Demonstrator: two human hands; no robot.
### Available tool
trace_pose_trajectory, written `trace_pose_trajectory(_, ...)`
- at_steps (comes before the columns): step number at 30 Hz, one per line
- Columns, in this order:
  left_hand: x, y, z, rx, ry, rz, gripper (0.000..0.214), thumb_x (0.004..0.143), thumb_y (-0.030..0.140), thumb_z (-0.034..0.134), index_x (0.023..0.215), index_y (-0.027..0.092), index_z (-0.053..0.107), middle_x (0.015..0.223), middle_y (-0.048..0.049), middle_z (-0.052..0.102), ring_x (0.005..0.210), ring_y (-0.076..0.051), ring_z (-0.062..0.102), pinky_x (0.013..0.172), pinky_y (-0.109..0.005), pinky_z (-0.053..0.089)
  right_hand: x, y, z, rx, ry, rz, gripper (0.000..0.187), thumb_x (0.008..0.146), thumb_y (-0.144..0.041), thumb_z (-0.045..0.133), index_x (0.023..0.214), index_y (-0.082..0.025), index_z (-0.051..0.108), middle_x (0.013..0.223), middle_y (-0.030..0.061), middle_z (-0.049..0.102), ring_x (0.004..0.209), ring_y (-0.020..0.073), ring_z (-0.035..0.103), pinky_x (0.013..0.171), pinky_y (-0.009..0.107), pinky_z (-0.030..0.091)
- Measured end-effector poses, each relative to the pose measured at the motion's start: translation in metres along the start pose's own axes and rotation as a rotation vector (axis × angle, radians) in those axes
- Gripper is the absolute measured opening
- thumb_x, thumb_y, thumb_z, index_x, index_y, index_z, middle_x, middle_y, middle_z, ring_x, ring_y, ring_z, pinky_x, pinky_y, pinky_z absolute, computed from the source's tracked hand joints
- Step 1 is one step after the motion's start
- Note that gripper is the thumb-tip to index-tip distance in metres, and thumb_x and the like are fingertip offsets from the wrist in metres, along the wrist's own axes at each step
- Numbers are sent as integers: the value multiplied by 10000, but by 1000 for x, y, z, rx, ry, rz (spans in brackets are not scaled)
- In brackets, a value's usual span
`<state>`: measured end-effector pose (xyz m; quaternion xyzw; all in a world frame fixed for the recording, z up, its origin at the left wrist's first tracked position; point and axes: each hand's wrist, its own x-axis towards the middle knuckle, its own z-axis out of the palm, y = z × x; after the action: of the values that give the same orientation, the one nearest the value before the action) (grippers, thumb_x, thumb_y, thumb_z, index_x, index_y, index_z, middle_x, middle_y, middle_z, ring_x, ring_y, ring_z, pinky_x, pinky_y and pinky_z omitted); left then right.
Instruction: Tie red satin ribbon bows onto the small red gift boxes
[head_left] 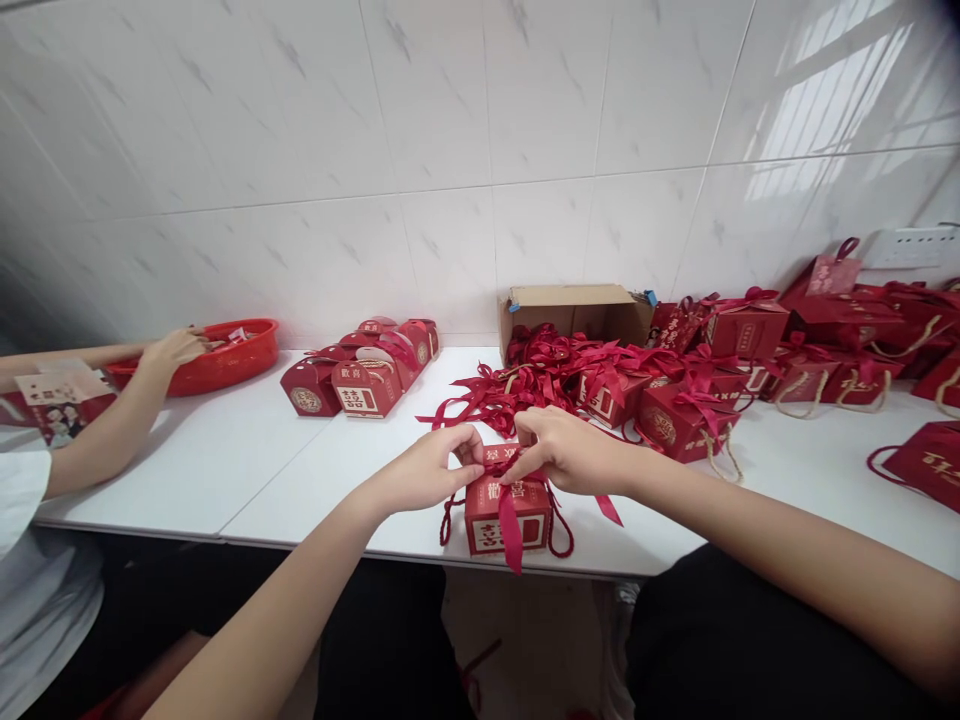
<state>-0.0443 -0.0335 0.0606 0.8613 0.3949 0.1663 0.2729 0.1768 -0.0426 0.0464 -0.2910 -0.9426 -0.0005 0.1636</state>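
Observation:
A red gift box (487,515) with pale characters and cord handles stands upright at the table's front edge. Across its top runs a red ribbon (511,535), one tail hanging down the front face. My left hand (439,465) pinches the ribbon at the top left of the box. From the other side my right hand (559,450) is closed on the ribbon too, its fingertips at the middle of the box top. The knot area is partly hidden by my fingers.
Behind the box lies a heap of red ribbons (502,395) before an open cardboard box (574,300). Ribboned gift boxes (682,420) crowd the right, more boxes (367,385) stand left. At far left a co-worker's hand (176,347) reaches into a red basin (225,372).

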Motion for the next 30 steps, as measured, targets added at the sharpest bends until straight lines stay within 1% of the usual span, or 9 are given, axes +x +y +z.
trace_pose_trajectory(4,0,1,-3,64,-119,4,170,835,357,474,820,197,526,886,-26,551,831,-182,506,760,-314,441,-1,-8,-2,92,-41,43,496,760,3,479,1053,-329,702,783,34,440,727,147,419,629,258,335)
trace_pose_trajectory(7,0,-1,-3,115,-139,30,204,838,394,487,890,212,564,950,-43,512,923,-213,477,841,-357,420,-2,-11,-2,132,-64,37,498,764,-3,460,1069,-318,697,816,39,454,716,139,425,609,250,338)
trace_pose_trajectory(10,1,-4,-2,114,-145,68,260,803,455,539,919,224,568,984,-43,481,943,-223,461,860,-376,418,-2,-10,-2,139,-74,35,484,768,-5,455,1055,-302,706,813,40,458,723,142,429,617,255,346)
trace_pose_trajectory(15,3,-6,-1,34,-135,106,236,782,445,582,807,212,552,1119,-56,481,1097,-229,440,957,-380,385,-5,-3,-3,120,-87,30,514,755,18,443,1043,-314,710,794,38,436,753,155,420,666,275,367)
trace_pose_trajectory(18,6,-10,-1,20,-97,153,213,790,435,586,792,222,586,1223,-58,502,1256,-243,354,1049,-401,293,-5,-2,-3,135,-87,19,514,764,21,432,1046,-308,709,810,43,434,776,161,419,702,290,381)
trace_pose_trajectory(20,8,-15,0,56,-50,132,231,807,453,561,796,231,621,1279,-52,500,1315,-261,284,1086,-449,216,-5,-1,-3,157,-87,8,506,777,16,428,1056,-304,704,826,47,435,795,164,422,719,296,388)
trace_pose_trajectory(22,9,-18,0,77,-36,106,265,821,477,532,799,237,642,1316,-46,491,1335,-271,254,1091,-474,196,-5,-1,-2,177,-90,2,512,783,21,422,1072,-301,697,834,48,432,804,165,421,722,295,390)
trace_pose_trajectory(26,12,-20,2,-17,-57,124,310,839,481,499,736,211,608,1294,-53,521,1275,-229,378,1068,-404,282,-5,-2,-3,181,-98,-4,520,794,26,412,1078,-309,692,802,38,400,787,163,402,702,284,384)
trace_pose_trajectory(30,19,-18,10,-94,48,133,282,838,442,512,718,194,571,1151,-67,596,1148,-211,494,1024,-371,345,-5,-3,-4,168,-114,-4,533,799,30,401,1079,-320,690,789,35,380,787,164,386,705,285,377)
